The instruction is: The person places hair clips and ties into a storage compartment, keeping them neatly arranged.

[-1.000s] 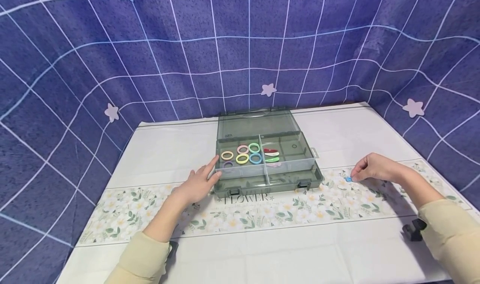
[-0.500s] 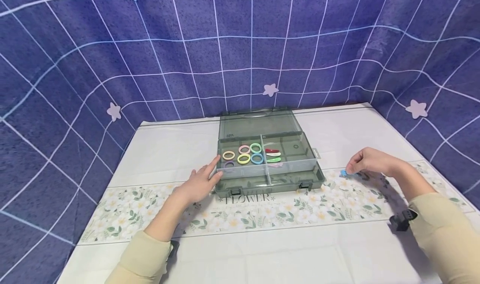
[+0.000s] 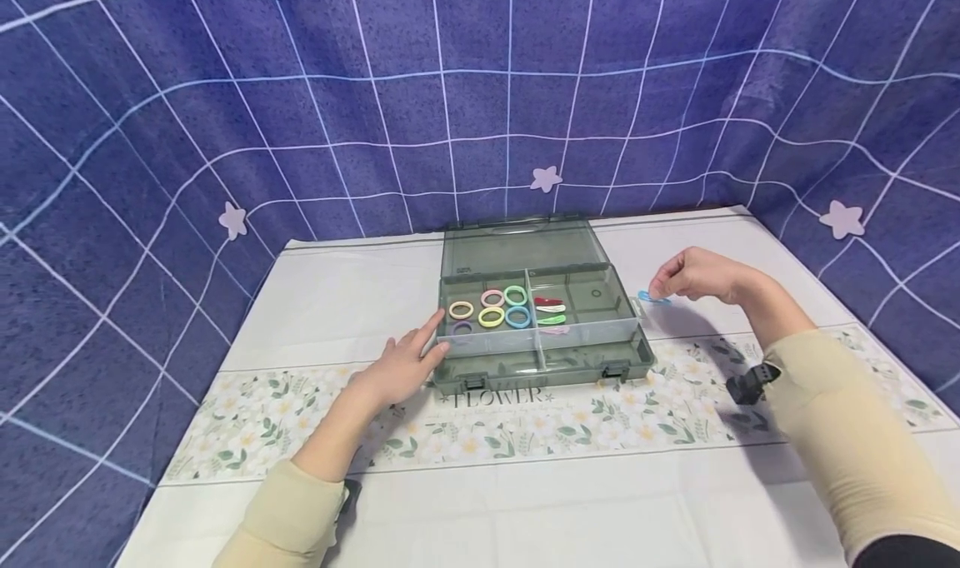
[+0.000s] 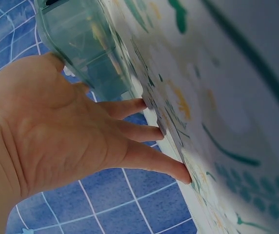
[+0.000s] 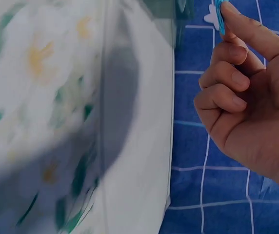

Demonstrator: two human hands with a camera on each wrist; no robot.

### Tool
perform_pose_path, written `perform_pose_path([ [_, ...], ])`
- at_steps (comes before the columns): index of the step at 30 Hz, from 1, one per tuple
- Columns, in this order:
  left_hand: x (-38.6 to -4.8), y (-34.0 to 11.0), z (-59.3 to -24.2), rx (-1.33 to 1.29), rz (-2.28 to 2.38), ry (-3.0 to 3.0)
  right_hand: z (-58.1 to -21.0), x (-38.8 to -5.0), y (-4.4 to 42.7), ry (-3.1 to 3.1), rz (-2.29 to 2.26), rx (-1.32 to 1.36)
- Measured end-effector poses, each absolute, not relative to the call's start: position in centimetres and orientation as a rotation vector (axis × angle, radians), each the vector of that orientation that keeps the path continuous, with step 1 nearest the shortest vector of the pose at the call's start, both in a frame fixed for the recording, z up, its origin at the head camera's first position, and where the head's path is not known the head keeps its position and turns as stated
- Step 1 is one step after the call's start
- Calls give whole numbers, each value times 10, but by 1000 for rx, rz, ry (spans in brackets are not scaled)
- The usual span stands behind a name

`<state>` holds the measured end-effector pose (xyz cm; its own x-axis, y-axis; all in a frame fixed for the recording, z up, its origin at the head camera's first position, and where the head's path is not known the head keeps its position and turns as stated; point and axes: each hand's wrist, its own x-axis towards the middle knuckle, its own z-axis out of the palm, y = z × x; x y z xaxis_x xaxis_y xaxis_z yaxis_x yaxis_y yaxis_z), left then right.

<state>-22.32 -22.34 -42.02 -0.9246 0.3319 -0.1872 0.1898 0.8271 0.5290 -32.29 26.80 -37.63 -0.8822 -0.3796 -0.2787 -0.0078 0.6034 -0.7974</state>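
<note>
A blue hair clip [image 3: 651, 298] is pinched between thumb and forefinger of my right hand [image 3: 701, 275], raised above the cloth just right of the box. In the right wrist view the blue clip [image 5: 220, 17] pokes up past the fingertips, the other fingers curled in. My left hand [image 3: 401, 372] touches the left side of a grey see-through organizer box [image 3: 480, 376] with spread fingers; in the left wrist view, three fingertips [image 4: 181, 175] rest on the cloth. The box's left compartment holds several coloured hair ties [image 3: 491, 316]; its right one has several hair clips [image 3: 551, 308] along the divider.
The box's lid [image 3: 521, 247] is folded back flat behind it. Below lies a white tablecloth [image 3: 525, 510] with a flower-printed band [image 3: 480, 439]. A dark blue gridded curtain [image 3: 472, 102] with stars hangs behind the table and at both sides.
My right hand has lifted the blue hair clip off the flowered band and carried it up and left, toward the box. My left hand stays at the box's side.
</note>
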Motion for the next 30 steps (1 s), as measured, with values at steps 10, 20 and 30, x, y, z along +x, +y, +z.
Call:
perform_pose_path([
  [10,-222,-225,-420,401,750,2734,-370,-343,230,2416,-1160,-373],
  [20,-225,-223,-423,391,745,2741,-372,-351,200,2454,-1125,-408],
  [30,-223,-222,-421,374,744,2749,-376,-356,178,2551,-977,-482],
])
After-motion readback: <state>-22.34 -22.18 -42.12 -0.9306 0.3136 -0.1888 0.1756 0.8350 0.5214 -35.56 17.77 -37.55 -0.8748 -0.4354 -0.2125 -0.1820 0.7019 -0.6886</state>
